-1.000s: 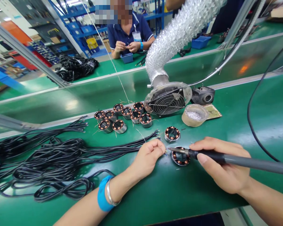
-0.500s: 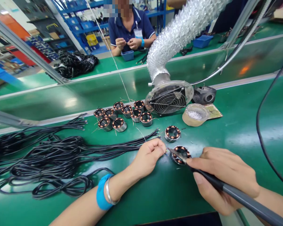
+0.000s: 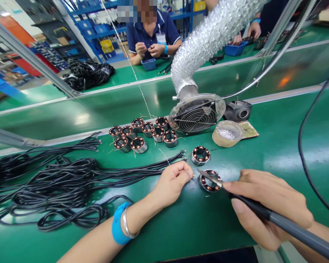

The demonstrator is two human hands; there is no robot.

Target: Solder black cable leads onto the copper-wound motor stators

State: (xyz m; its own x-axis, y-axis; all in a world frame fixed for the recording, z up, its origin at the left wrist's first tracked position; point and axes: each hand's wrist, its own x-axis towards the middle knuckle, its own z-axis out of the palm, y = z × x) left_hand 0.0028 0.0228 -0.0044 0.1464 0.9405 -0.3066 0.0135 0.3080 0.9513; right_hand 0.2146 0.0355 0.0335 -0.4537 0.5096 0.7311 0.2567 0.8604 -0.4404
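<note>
My left hand point(image 3: 175, 179) is closed in a pinch on a thin silvery solder wire point(image 3: 164, 155), which enters it from behind. Small coloured wire ends point(image 3: 193, 177) poke out by its fingertips; whether the fingers grip these too is hidden. In my right hand point(image 3: 271, 204) is a soldering iron point(image 3: 252, 204), its tip pointing left over a copper-wound stator point(image 3: 210, 181). The tip is just right of my left fingertips, apart from them. Another stator point(image 3: 200, 155) stands right behind the first.
Several stators point(image 3: 138, 145) stand in a group at the back. Black cables point(image 3: 57, 182) cover the left side. A fume extractor point(image 3: 197, 115) on a foil duct, a round tub point(image 3: 227, 133) and an iron holder point(image 3: 238, 110) stand behind. A co-worker point(image 3: 153, 36) sits opposite.
My right hand and the soldering iron have moved slightly right and back, the tip shifting away from my left fingertips. My left hand stays put. Another person's hands have appeared at the far right bench.
</note>
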